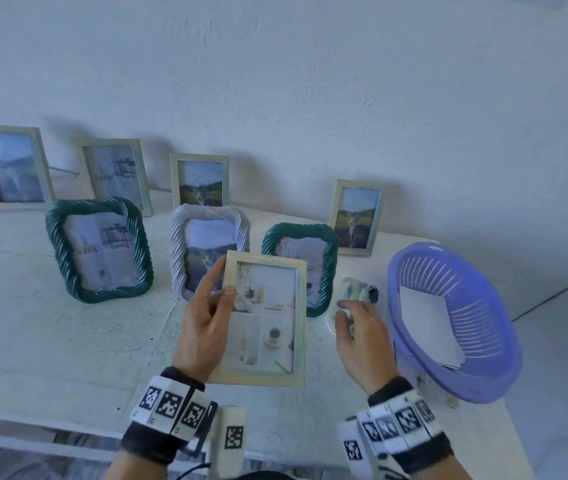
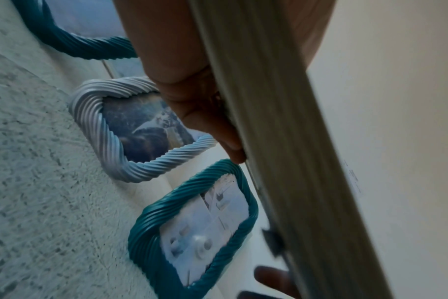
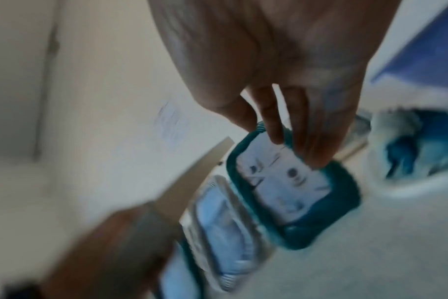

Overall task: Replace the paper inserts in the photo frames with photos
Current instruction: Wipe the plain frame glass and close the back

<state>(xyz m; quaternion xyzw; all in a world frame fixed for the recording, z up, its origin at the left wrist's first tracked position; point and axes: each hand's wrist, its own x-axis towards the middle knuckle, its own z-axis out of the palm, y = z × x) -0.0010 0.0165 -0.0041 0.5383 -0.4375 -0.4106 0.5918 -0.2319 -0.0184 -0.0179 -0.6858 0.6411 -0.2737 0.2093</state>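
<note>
Held frame: a pale wooden frame (image 1: 264, 318) with a paper insert (image 1: 265, 315) of room pictures sits low in the centre of the head view, lifted off the table (image 1: 50, 323) and facing the camera.
Left hand: the left hand (image 1: 206, 327) clamps the frame's left edge, thumb across the front rail, fingers behind it; the left wrist view shows the fingers (image 2: 200, 113) curled along the moulding.
Right hand: the right hand (image 1: 358, 336) hovers right of the frame, fingers loosely bent and holding nothing, just over a blurred packet (image 1: 353, 296).
Other frames: the green rope frame (image 1: 310, 258) stands directly behind the held one, the white rope frame (image 1: 206, 251) to its left; more stand in the upper left.
Basket: the purple basket (image 1: 483, 386) at right centre holds white sheets (image 1: 428, 327).
Risk, grip: a one-sided hold may let the frame twist or slip when the back is opened.
Risk, crowding: turning it over could knock the green rope frame down.
Risk, mix-up: several frames appear to show landscape photos already; reworking one wastes effort.
</note>
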